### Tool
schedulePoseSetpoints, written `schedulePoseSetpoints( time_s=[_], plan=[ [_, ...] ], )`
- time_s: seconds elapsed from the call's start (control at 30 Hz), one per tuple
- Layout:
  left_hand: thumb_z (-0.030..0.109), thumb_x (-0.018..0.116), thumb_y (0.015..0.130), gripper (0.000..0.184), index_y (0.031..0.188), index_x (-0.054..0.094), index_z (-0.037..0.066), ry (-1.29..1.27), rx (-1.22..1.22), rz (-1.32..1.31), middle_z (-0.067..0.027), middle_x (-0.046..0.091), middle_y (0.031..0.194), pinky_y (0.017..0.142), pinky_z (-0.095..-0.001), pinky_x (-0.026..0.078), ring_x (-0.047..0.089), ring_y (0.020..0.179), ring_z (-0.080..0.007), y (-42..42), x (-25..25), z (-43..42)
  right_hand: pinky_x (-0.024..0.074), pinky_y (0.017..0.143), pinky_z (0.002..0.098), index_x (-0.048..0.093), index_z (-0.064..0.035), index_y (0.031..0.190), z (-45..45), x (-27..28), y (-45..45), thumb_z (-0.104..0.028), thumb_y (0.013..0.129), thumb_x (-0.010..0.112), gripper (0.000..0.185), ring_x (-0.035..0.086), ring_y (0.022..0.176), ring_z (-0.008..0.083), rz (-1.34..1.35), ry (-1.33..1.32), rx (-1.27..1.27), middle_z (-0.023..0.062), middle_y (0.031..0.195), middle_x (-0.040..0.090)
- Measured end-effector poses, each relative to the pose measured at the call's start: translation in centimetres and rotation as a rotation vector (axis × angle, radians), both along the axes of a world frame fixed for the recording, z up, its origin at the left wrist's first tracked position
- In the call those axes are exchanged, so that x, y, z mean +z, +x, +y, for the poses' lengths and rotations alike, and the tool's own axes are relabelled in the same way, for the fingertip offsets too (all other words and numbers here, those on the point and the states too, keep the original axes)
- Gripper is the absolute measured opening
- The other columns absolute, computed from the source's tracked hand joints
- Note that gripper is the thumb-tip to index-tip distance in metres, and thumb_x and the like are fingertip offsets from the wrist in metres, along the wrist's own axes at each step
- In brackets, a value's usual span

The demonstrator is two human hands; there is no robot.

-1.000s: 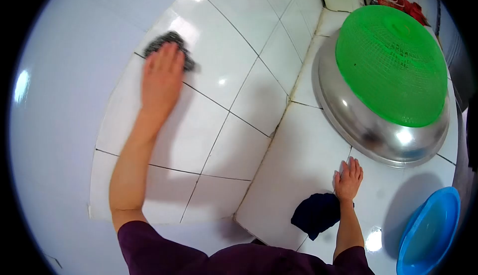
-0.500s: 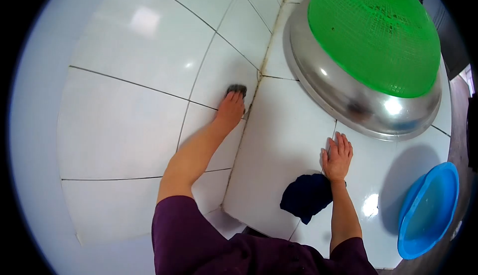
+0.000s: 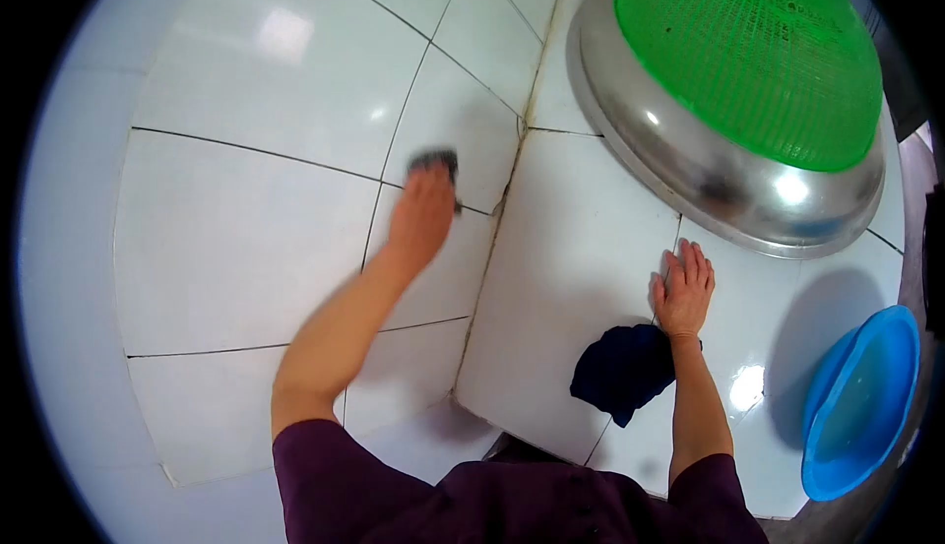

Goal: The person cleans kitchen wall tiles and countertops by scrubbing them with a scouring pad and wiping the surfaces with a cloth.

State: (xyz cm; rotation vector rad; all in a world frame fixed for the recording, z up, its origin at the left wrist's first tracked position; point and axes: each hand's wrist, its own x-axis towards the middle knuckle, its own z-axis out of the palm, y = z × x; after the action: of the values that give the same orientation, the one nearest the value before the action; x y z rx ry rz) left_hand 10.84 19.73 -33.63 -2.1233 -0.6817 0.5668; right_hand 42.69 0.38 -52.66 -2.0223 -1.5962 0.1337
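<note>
Beside a dark blue cloth (image 3: 622, 370) on the tiled desk (image 3: 566, 249), the right hand (image 3: 684, 293) rests open, fingers slightly apart, while the left hand (image 3: 423, 211), closed on a dark scouring pad (image 3: 436, 162), holds it against the tiled wall (image 3: 246, 249).

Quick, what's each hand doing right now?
Left hand: holding a dark pad against the wall tiles.
Right hand: open, resting on the tiled counter, gripping nothing.

head view: looked forward and down from head height
tiled wall (image 3: 246, 258): filled left side, within arm's reach
counter (image 3: 561, 239): showed right, from above
shirt (image 3: 532, 505): crossed bottom edge, nearest
</note>
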Motion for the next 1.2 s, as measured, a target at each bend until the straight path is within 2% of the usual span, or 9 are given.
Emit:
schedulePoseSetpoints(
  time_s=[0.07,0.1,0.27,0.5,0.73,0.83,0.9,1.1,1.2],
  plan=[
    [0.010,0.049,0.082,0.032,0.111,0.058,-0.001,0.070,0.123,-0.170,-0.0142,0.053,0.125,0.100,-0.0396,0.034,0.048,0.115,-0.0272,4.0,5.2,4.1,0.0246,0.107,0.0475,0.058,-0.0082,0.114,0.0,-0.2,-0.3,-0.023,0.078,0.063,0.039,0.035,0.129,0.0299,-0.007,0.008,0.009,0.0103,0.137,0.043],
    [0.008,0.048,0.083,0.030,0.110,0.058,0.000,0.159,-0.052,-0.249,-0.0141,0.053,0.125,0.100,-0.0400,0.034,0.047,0.117,-0.0277,4.6,7.0,5.8,0.0245,0.108,0.0472,0.058,-0.0084,0.114,0.0,-0.1,-0.3,-0.022,0.078,0.063,0.039,0.035,0.129,0.0296,-0.011,-0.001,0.003,0.0102,0.136,0.043],
    [0.012,0.051,0.082,0.030,0.109,0.059,0.000,-0.022,0.050,-0.120,-0.0140,0.054,0.124,0.101,-0.0402,0.033,0.046,0.120,-0.0251,0.2,3.4,0.1,0.0244,0.108,0.0462,0.058,-0.0089,0.114,0.0,-0.3,-0.2,-0.023,0.078,0.062,0.038,0.034,0.130,0.0290,-0.016,-0.016,-0.004,0.0095,0.136,0.043],
    [0.011,0.048,0.084,0.035,0.116,0.054,0.000,0.219,-0.033,-0.156,-0.0137,0.051,0.127,0.102,-0.0396,0.031,0.044,0.123,-0.0255,5.3,9.8,7.6,0.0241,0.108,0.0462,0.057,-0.0095,0.114,0.0,-0.4,-0.1,-0.023,0.079,0.061,0.038,0.034,0.130,0.0284,0.002,-0.010,-0.015,0.0093,0.136,0.043],
    [0.012,0.052,0.082,0.033,0.112,0.058,0.002,-0.078,-0.002,-0.113,-0.0126,0.052,0.130,0.102,-0.0424,0.034,0.047,0.122,-0.0263,-2.0,7.7,-1.5,0.0238,0.109,0.0455,0.057,-0.0099,0.114,-0.1,-0.4,0.0,-0.023,0.079,0.061,0.037,0.034,0.130,0.0279,0.016,-0.002,-0.018,0.0087,0.137,0.043],
    [0.013,0.051,0.083,0.033,0.114,0.055,0.004,0.308,-0.063,-0.056,-0.0092,0.053,0.128,0.099,-0.0398,0.036,0.049,0.116,-0.0228,3.0,12.4,5.4,0.0237,0.109,0.0455,0.057,-0.0098,0.114,-0.1,-0.1,-0.2,-0.023,0.079,0.061,0.037,0.034,0.130,0.0280,0.015,-0.019,-0.015,0.0086,0.136,0.043],
    [0.012,0.052,0.082,0.031,0.112,0.056,0.004,0.345,-0.095,-0.192,-0.0087,0.053,0.126,0.098,-0.0394,0.036,0.049,0.116,-0.0233,6.4,15.2,10.1,0.0236,0.109,0.0455,0.058,-0.0097,0.114,-0.1,-0.1,-0.2,-0.023,0.079,0.061,0.037,0.034,0.130,0.0281,0.011,-0.035,-0.019,0.0087,0.136,0.044],
    [0.011,0.051,0.081,0.033,0.113,0.057,0.002,-0.008,0.020,-0.026,-0.0141,0.051,0.128,0.102,-0.0416,0.033,0.045,0.121,-0.0271,0.2,5.0,2.6,0.0243,0.108,0.0458,0.059,-0.0097,0.112,-0.2,-0.4,0.2,-0.023,0.079,0.062,0.035,0.035,0.129,0.0283,0.037,0.013,-0.016,0.0090,0.136,0.044],
    [0.011,0.054,0.078,0.029,0.103,0.062,0.000,-0.250,-0.032,-0.131,-0.0169,0.055,0.122,0.103,-0.0397,0.032,0.047,0.118,-0.0254,-2.5,4.1,-4.9,0.0247,0.108,0.0457,0.059,-0.0101,0.112,-0.2,-0.5,0.1,-0.023,0.079,0.062,0.036,0.035,0.129,0.0280,0.050,0.009,-0.027,0.0087,0.135,0.044]
  ],
)
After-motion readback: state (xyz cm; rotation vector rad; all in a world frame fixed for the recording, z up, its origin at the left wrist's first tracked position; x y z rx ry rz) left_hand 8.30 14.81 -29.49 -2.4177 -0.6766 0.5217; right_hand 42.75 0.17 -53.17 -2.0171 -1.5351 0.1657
